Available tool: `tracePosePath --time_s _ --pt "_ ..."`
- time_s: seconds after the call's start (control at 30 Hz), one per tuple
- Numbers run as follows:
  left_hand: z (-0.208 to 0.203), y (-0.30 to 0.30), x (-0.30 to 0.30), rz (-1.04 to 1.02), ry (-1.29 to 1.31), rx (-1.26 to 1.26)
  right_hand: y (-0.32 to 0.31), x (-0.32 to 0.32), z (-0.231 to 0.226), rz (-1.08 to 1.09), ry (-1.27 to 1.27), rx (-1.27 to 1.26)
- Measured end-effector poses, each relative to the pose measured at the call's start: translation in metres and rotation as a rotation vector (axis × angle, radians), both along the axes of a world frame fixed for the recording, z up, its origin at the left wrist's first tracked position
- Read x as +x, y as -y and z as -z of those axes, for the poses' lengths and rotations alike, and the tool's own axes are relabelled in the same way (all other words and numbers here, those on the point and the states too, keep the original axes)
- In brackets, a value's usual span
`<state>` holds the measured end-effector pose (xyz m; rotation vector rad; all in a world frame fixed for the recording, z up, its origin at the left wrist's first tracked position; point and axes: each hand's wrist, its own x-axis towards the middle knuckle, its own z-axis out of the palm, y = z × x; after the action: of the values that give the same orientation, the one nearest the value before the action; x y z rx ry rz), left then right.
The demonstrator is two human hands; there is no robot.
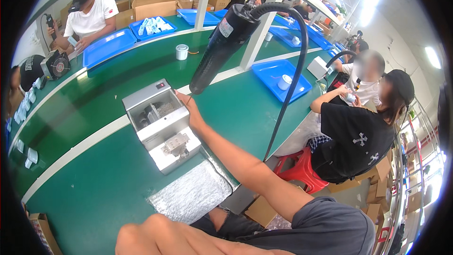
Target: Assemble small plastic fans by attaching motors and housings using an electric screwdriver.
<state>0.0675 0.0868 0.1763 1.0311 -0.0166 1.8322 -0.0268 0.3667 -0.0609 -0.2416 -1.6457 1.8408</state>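
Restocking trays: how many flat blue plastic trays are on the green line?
At least 5: far left, holding white packets, behind the post, right holding a tape roll, far right row; more may be hidden.

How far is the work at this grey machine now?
Done: the screw feeder holds small screws in its tray. In hand: the right hand touches its right side, just under the hanging electric screwdriver. Left: no screwing shows yet; the silver padded sheet bears no part.
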Motion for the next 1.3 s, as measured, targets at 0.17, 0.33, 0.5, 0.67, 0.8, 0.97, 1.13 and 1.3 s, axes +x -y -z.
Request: tracePosePath --time_s 0.17,0.33,0.5,0.67,0.8,0.97,1.13,1.3 --pt "-0.003 0.002 -0.006 0.088 -0.070 0.016 0.004 0.006 -0.005 0.040 0.035 0.049" --pt "-0.001 0.006 -0.002 0.034 -0.039 -0.004 0.007 0.007 -0.007 0.035 0.050 0.070" --pt "-0.001 0.003 0.001 0.021 -0.018 0.027 -0.001 0.006 -0.002 0.024 0.040 0.051" --pt "0.002 0.004 -0.003 0.044 -0.001 0.048 0.007 0.004 -0.007 0.018 0.055 0.012" --pt "0.008 0.005 -0.002 0.097 -0.008 0.027 0.003 0.007 -0.006 0.016 0.072 0.055" --pt "0.003 0.006 -0.006 0.114 -0.009 0.021 0.007 0.003 -0.003 0.073 0.038 0.064" --pt "0.003 -0.002 -0.006 0.117 -0.058 0.105 -0.001 0.005 -0.001 0.036 0.048 0.086" --pt "0.009 0.000 -0.002 0.086 0.000 0.110 0.002 0.002 -0.001 0.036 0.034 0.057"
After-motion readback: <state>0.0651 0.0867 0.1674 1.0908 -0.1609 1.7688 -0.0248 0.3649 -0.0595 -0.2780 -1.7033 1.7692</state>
